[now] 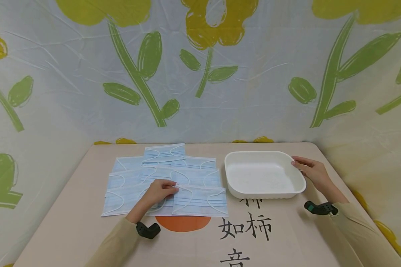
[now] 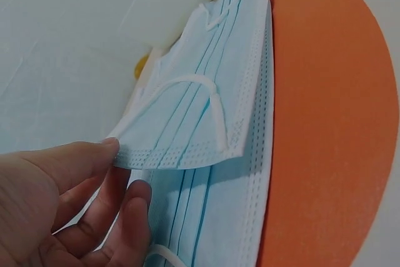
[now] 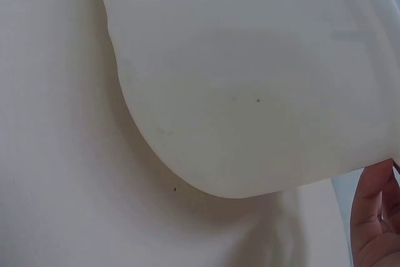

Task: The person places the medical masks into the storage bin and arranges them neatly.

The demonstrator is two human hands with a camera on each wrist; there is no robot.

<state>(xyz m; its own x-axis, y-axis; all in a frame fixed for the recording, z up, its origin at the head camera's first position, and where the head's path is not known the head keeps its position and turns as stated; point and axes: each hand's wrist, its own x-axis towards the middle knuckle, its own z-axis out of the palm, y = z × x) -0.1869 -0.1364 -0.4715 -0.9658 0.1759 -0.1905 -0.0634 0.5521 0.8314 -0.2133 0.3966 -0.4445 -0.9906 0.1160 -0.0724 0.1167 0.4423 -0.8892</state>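
Note:
At its upper left corner, a light blue disposable face mask [image 1: 200, 200] is pinched by my left hand [image 1: 159, 192]. The left wrist view shows the thumb over that mask's [image 2: 187, 117] edge and the edge lifted a little off the masks beneath. More blue face masks [image 1: 127, 180] lie overlapping in rows around that hand. On the right, my right hand [image 1: 312, 171] grips the rim of a white plastic basin [image 1: 265, 195]. Its inside shows only bare white bottom. In the right wrist view, part of the right hand [image 3: 377, 217] is cut off by the frame edge.
The table [image 1: 73, 222] has a beige cover with an orange round print [image 1: 183, 223] and black written characters [image 1: 245, 226]. A flowered cloth [image 1: 254, 92] hangs behind and at both sides. Black wrist devices [image 1: 320, 208] sit on both forearms.

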